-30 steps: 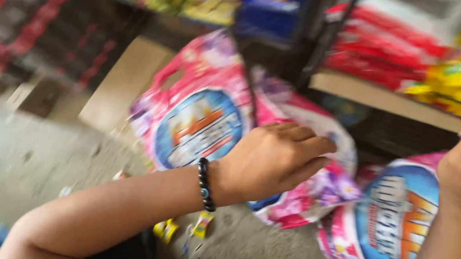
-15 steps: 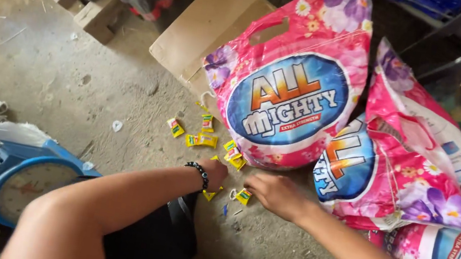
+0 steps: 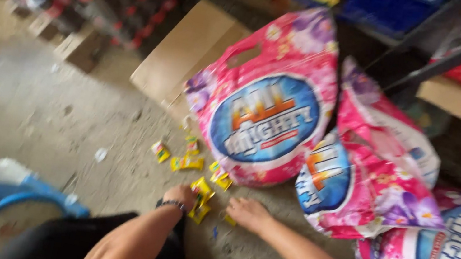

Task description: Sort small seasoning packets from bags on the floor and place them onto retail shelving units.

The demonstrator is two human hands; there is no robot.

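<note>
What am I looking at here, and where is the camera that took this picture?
The camera sits on a person's head and looks down at their two bare hands; there is no machine. Both hands reach to a concrete floor. The left hand, with a dark bracelet at the wrist, touches small yellow packets; whether it grips any is too blurred to tell. The right hand lies flat beside them. More packets lie scattered nearby. Behind stand big pink bags, a cardboard sheet, and at lower left a blue scale.
</note>
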